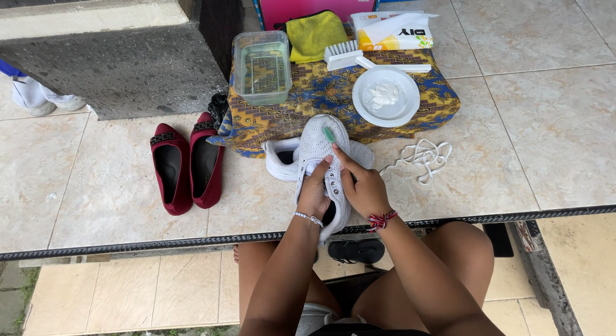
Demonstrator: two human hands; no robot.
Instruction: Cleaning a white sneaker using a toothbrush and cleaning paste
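Tiled floor [545, 137] raised as a ledge, seen from above with bare knees below its edge. Low batik-covered block [321, 98] against the back, carrying a clear water tub [262, 66], yellow cloth [314, 33], tissue pack [394, 31], white scrub brush [346, 55] and white plate of cream [385, 95]. Pair of maroon flats [187, 166] well apart to the left. White knit sneaker [324, 163] on the floor just in front of the block, upright, toe away, second white sneaker [282, 157] touching behind it. Loose white lace [420, 157] near, to the right. Left hand [314, 195] gripping the sneaker's side, fingers closed on it. Right hand [366, 188] on the tongue area, fingers pinched on a small green tool [328, 134], likely a toothbrush. Step judged: scrubbing the laceless upper. Next move probably calls for steady hold and short strokes, reloading cream from the plate.
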